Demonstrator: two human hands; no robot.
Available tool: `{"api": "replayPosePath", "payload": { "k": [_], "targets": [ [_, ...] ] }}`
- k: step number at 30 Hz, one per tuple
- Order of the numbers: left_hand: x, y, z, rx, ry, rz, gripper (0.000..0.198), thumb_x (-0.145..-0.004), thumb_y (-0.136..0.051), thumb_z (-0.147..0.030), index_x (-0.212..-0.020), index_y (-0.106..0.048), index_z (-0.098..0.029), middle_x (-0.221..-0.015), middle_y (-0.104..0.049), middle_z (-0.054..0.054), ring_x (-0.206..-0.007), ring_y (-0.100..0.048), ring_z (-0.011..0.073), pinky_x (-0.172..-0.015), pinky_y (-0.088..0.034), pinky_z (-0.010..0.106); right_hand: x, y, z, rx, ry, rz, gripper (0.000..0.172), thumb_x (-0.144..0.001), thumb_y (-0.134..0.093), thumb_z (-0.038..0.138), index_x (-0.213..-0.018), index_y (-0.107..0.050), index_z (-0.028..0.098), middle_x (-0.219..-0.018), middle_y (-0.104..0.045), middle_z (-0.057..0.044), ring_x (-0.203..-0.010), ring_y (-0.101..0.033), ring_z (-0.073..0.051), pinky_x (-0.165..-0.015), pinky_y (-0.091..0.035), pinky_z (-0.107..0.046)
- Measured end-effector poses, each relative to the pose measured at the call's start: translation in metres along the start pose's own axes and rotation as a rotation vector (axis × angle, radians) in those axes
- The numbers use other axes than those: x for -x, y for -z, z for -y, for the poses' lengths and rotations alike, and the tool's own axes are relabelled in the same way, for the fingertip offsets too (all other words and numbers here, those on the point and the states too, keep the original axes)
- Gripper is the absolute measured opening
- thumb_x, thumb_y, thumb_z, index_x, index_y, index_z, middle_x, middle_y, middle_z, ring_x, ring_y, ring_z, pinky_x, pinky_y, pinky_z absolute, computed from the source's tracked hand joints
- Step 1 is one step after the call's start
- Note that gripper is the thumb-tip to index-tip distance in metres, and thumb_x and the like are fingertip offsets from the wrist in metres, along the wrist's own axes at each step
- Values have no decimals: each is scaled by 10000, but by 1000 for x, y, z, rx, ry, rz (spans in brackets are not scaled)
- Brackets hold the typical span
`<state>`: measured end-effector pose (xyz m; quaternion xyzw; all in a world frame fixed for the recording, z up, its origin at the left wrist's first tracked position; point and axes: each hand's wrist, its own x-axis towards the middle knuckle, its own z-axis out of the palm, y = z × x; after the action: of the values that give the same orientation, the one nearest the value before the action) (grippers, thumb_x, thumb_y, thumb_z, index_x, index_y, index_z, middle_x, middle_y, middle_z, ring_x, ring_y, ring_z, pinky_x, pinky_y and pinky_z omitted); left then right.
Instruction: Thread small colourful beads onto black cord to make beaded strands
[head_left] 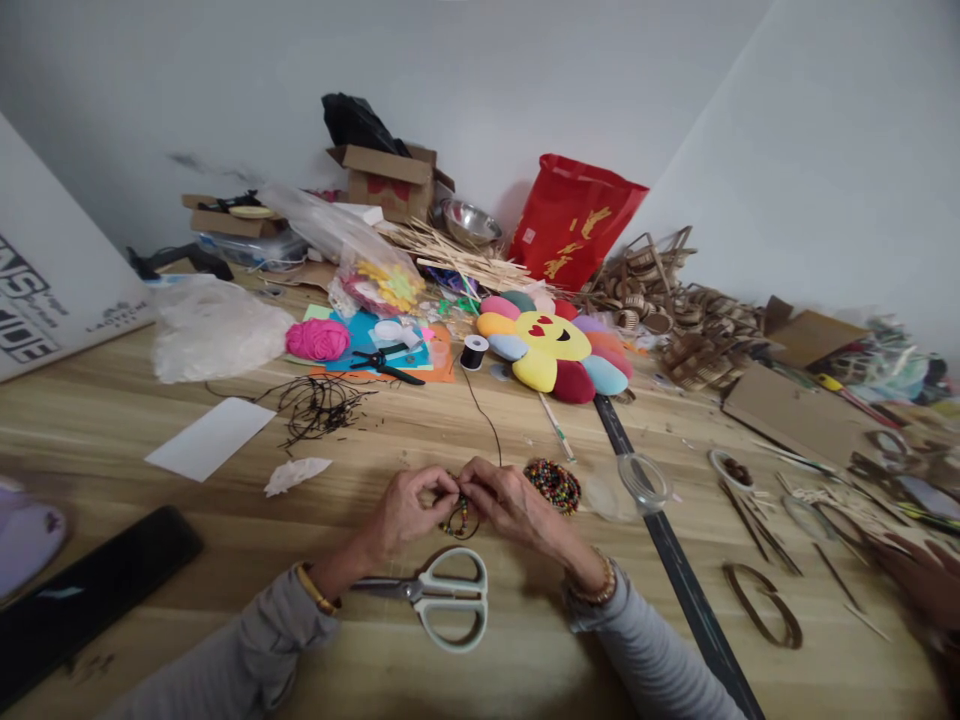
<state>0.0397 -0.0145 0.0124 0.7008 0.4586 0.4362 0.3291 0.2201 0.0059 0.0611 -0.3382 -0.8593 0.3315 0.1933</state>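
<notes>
My left hand (pixel 409 508) and my right hand (pixel 510 500) meet over the wooden table (pixel 525 650), fingers pinched together on a short strand of coloured beads (pixel 457 520) that hangs in a loop between them. A thin black cord (pixel 484 415) runs from my fingers up to a black spool (pixel 473 352). A pile of mixed coloured beads (pixel 553 485) lies just right of my right hand. White-handled scissors (pixel 442 595) lie flat on the table below my hands, between my wrists.
A flower-shaped plush (pixel 551 345), pink yarn (pixel 317 339), black scissors (pixel 386 363) and tangled black cord (pixel 315 405) lie further back. A clear lid (pixel 643 480), a dark ruler (pixel 675 560), cardboard scraps (pixel 795 410) and a red bag (pixel 574 220) are to the right. A black phone (pixel 90 590) lies at left.
</notes>
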Motion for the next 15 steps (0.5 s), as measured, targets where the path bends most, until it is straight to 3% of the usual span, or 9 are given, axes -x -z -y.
{"api": "replayPosePath", "payload": {
  "k": [5,9,15],
  "targets": [
    [3,0,-3,-75,-52,-69,121,-752,-551,-158,-665,-635,-161,-631,-696,16,-576,-626,130,-601,-484,210,-2,-6,-4,-34,2,-69,120,-958,-442,219,-891,-532,177,-643,-518,47,-532,-433,-71,-519,-315,-166],
    [3,0,-2,-60,-39,-99,110,-745,-562,-160,-664,-637,-159,-623,-694,16,-576,-631,132,-603,-496,212,-1,-11,-2,-25,-6,-145,46,-940,-466,206,-971,-491,183,-664,-532,47,-550,-463,-84,-526,-329,-171],
    [0,0,0,73,35,-92,82,-700,-575,-150,-641,-632,-159,-615,-690,24,-591,-636,146,-620,-517,237,2,-13,4,243,51,-133,66,-965,-408,170,-951,-470,187,-718,-549,16,-569,-508,-98,-526,-327,-190]
  ]
}}
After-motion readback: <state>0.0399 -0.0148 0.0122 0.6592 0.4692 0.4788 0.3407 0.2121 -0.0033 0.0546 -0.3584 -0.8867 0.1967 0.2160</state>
